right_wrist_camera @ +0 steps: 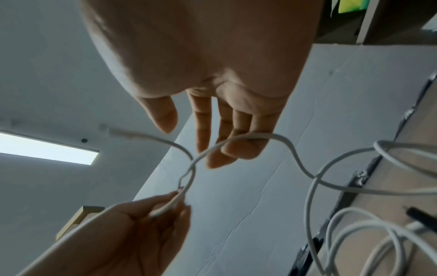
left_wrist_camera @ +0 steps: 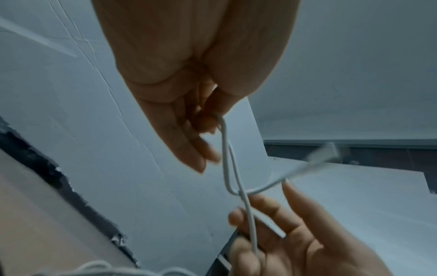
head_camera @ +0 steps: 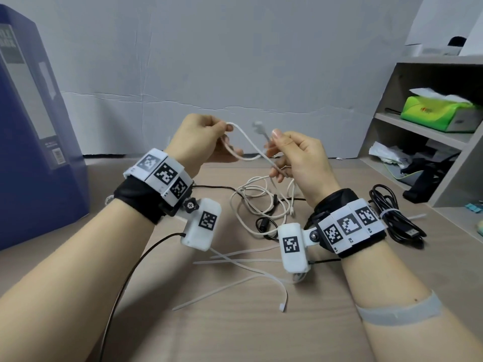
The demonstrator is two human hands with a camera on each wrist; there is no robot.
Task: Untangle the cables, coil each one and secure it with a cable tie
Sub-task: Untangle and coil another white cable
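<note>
head: my left hand (head_camera: 201,137) is pinching a white cable (head_camera: 245,142) loop above the table (head_camera: 235,322), right hand (head_camera: 298,158) curling round it | left wrist: thumb and fingertips (left_wrist_camera: 208,119) are nipping the bend | right wrist: two fingers (right_wrist_camera: 238,149) are hooking the strand

Two hands are in view: one left hand (head_camera: 201,137) and one right hand (head_camera: 300,158), each wearing one marker-covered wrist unit. One white cable (head_camera: 251,145) is held between them, with one connector end (head_camera: 258,125) raised; its remaining length lies in loose loops on the desk (head_camera: 235,335). One black cable bundle (head_camera: 392,215) lies at the right, bound by one white cable tie (head_camera: 389,212). One further thin black cable (head_camera: 264,226) runs among the white loops. Loose white cable ties (head_camera: 243,259) lie near the forearms; about four are countable, though overlaps prevent an exact count. One blue box (head_camera: 34,131), one shelf unit (head_camera: 431,131) and one green tissue pack (head_camera: 439,113) are present.
</note>
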